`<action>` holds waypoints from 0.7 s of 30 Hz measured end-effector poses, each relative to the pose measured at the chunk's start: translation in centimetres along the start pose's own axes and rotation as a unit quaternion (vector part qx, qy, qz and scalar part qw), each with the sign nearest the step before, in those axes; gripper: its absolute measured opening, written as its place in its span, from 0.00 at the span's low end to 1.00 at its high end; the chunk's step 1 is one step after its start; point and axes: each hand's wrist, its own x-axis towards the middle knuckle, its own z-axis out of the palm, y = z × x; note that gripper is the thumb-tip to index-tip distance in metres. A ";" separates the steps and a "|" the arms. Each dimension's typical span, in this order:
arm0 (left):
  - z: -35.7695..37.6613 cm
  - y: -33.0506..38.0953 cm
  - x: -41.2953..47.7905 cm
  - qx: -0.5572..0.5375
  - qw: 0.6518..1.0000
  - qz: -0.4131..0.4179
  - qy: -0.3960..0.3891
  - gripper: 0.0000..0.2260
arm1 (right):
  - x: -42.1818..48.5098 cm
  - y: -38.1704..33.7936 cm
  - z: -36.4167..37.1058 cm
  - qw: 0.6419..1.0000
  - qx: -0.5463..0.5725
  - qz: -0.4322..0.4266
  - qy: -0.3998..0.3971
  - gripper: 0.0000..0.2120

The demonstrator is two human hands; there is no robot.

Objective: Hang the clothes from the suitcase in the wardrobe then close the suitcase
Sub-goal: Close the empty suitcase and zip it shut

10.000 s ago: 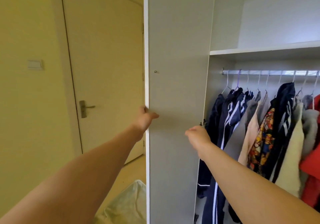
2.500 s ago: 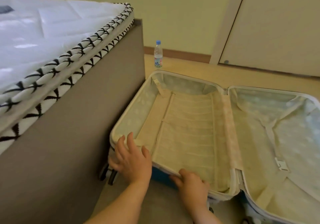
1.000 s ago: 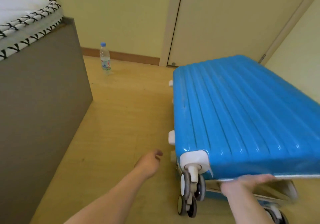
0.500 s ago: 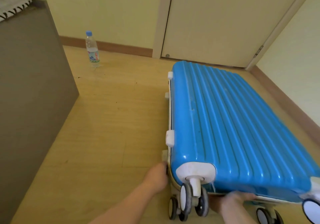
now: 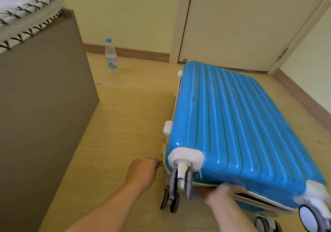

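The blue ribbed suitcase [image 5: 232, 124] lies flat on the wooden floor with its lid folded down. A narrow gap shows along the near seam on the right. My left hand [image 5: 141, 172] is at the suitcase's near left corner, fingers pinching a small metal zipper pull [image 5: 160, 163]. My right hand [image 5: 222, 192] is blurred and lies against the near edge of the suitcase, just under the lid seam between the wheels. The wardrobe and the clothes are out of view.
A grey bed base [image 5: 41, 110] with a white mattress [image 5: 21, 16] stands on the left. A water bottle [image 5: 111, 56] stands on the floor by the far wall. A closed door [image 5: 238, 24] is behind the suitcase.
The suitcase lid has come down from half raised to lying on the other half. My left hand has moved to the near left corner and taken the zipper pull.
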 end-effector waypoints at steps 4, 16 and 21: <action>-1.0 -5.6 -1.6 -0.019 0.994 -0.103 0.020 0.12 | -2.2 7.0 2.2 1.000 0.006 0.027 0.014 0.43; -3.1 -11.2 -8.9 -0.151 0.972 -0.174 0.038 0.06 | -4.5 17.6 4.4 0.944 -0.286 0.129 -0.104 0.48; -0.4 -8.6 -7.6 -0.372 0.879 -0.294 0.060 0.20 | -4.7 17.9 3.6 0.879 -0.463 0.101 -0.061 0.42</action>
